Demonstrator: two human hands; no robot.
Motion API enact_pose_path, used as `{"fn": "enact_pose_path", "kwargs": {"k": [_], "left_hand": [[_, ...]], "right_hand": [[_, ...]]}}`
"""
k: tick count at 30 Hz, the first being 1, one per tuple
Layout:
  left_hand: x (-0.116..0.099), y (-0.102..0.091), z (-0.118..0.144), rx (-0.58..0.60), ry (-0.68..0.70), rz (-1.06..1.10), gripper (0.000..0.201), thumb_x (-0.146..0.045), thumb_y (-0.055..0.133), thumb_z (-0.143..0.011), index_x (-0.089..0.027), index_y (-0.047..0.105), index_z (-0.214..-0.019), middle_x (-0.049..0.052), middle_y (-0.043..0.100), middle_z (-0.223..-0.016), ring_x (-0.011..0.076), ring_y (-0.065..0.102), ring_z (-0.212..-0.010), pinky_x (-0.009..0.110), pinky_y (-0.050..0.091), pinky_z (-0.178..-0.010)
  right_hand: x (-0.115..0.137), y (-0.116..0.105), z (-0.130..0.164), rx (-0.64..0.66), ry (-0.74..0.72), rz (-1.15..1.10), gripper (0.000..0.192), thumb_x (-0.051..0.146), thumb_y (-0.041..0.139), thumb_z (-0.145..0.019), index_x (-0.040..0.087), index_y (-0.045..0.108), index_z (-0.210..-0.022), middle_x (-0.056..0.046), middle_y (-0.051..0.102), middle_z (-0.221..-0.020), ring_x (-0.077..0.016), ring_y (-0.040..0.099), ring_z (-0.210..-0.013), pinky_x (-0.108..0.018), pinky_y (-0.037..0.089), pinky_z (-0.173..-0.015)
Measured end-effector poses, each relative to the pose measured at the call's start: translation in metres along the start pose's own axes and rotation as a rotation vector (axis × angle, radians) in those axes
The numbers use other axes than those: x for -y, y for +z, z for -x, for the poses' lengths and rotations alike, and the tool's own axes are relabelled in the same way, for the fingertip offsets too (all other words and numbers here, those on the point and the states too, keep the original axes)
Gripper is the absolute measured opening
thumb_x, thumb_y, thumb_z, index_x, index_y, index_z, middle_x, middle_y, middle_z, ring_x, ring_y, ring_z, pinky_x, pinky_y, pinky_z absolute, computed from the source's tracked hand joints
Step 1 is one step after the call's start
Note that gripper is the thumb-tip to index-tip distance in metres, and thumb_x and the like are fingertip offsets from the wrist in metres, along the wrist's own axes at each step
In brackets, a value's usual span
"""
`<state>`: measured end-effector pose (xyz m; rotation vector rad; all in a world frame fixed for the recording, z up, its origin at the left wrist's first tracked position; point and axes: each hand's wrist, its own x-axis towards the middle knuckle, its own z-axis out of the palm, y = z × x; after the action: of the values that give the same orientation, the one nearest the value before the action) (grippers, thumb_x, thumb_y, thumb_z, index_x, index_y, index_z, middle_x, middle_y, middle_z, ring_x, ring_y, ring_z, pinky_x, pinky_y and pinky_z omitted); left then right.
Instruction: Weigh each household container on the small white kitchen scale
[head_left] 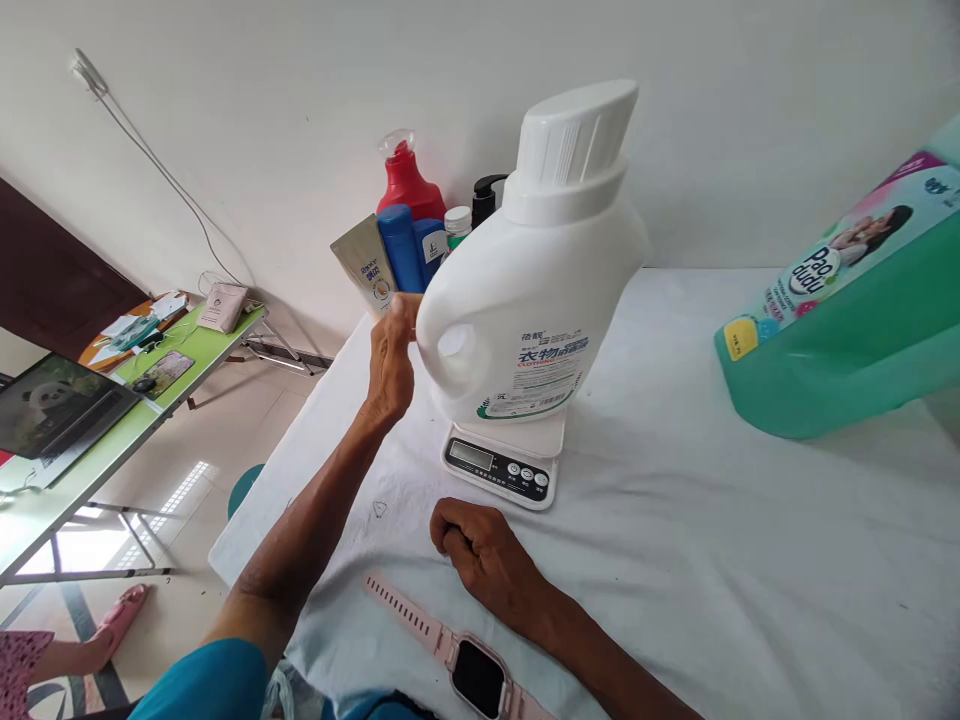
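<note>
Left hand [391, 362] raised, fingers closed against the handle side of the white detergent jug [525, 290], thumb tip touching the plastic just above the handle hole; grip looks light rather than a full wrap, and how far the fingers reach behind cannot be told. Right hand [484, 555] curled into a loose fist, resting knuckles-down on the white cloth [712, 520], holding nothing visible.

Jug standing on a small kitchen scale [504, 462] just ahead of the right fist, leaning away from the left hand, ribbed white cap [574, 135] on. Scale display blank or unreadable from here.

Likely risk: tall jug on a narrow platform, already tilted; a slip of the light left-hand hold could tip it off the scale toward the far side. Pressure from the hand could also falsify any reading. Soft cloth under the scale may add wobble.

Just below the right wrist, a pink smartwatch [469, 668] lying flat, strap stretched toward the left forearm. Beyond the left hand, against the wall, a cluster: red spray bottle [407, 180], blue bottles [409, 250], a squeeze tube [369, 265], a black pump top [486, 195]. Far to the right of both hands, a large green refill pouch [847, 320].

Readable writing: "CLOTHING" and Chinese characters in blue on the jug label, a "2L"-like mark too small to confirm; "Pao dudu" on the green pouch; tube lettering too small to be sure of.
</note>
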<state>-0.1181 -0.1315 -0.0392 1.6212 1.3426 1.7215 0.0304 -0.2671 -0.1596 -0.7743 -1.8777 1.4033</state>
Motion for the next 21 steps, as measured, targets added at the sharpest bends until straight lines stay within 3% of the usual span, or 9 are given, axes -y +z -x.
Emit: {"fn": "enact_pose_path", "kwargs": {"k": [3, 6, 10, 14, 21], "left_hand": [[0.028, 0.000, 0.006, 0.021, -0.186, 0.095, 0.079, -0.087, 0.025, -0.099, -0.023, 0.070, -0.085, 0.005, 0.067, -0.074, 0.0192, 0.066, -0.074, 0.032, 0.056, -0.068], [0.061, 0.003, 0.017, -0.045, -0.326, 0.121, 0.073, -0.087, 0.039, -0.097, -0.022, 0.063, -0.074, 0.002, 0.059, -0.065, 0.0162, 0.056, -0.064, 0.030, 0.050, -0.062], [0.091, 0.007, 0.030, -0.063, -0.443, 0.139, 0.074, -0.088, 0.043, -0.094, -0.022, 0.050, -0.062, 0.000, 0.050, -0.058, 0.0133, 0.047, -0.056, 0.029, 0.043, -0.056], [0.097, 0.007, 0.034, -0.064, -0.489, 0.120, 0.069, -0.077, 0.049, -0.099, -0.022, 0.042, -0.059, -0.001, 0.045, -0.055, 0.0117, 0.043, -0.054, 0.028, 0.041, -0.055], [0.091, 0.008, 0.036, -0.052, -0.465, 0.105, 0.057, -0.045, 0.048, -0.109, -0.019, 0.044, -0.058, -0.001, 0.046, -0.054, 0.0110, 0.043, -0.054, 0.025, 0.039, -0.056]], "right_hand": [[0.001, 0.000, 0.000, -0.001, 0.010, 0.005, 0.020, 0.005, 0.040, -0.084, 0.021, 0.049, -0.076, 0.002, 0.056, -0.073, -0.0112, 0.045, -0.063, -0.026, 0.034, -0.063], [0.002, -0.001, -0.001, 0.004, 0.004, 0.010, 0.020, 0.005, 0.039, -0.083, 0.021, 0.048, -0.076, 0.003, 0.054, -0.072, -0.0114, 0.045, -0.063, -0.026, 0.035, -0.065], [0.001, -0.001, -0.001, 0.015, 0.021, 0.004, 0.019, 0.005, 0.040, -0.084, 0.022, 0.047, -0.076, 0.003, 0.053, -0.072, -0.0116, 0.044, -0.064, -0.027, 0.034, -0.064], [0.000, -0.001, -0.001, 0.014, 0.031, -0.017, 0.019, 0.006, 0.039, -0.084, 0.022, 0.046, -0.076, 0.003, 0.053, -0.073, -0.0115, 0.043, -0.063, -0.027, 0.032, -0.062], [0.000, -0.001, 0.000, 0.022, 0.040, -0.028, 0.020, 0.006, 0.038, -0.087, 0.021, 0.046, -0.077, 0.003, 0.053, -0.075, -0.0112, 0.044, -0.064, -0.026, 0.033, -0.063]]}}
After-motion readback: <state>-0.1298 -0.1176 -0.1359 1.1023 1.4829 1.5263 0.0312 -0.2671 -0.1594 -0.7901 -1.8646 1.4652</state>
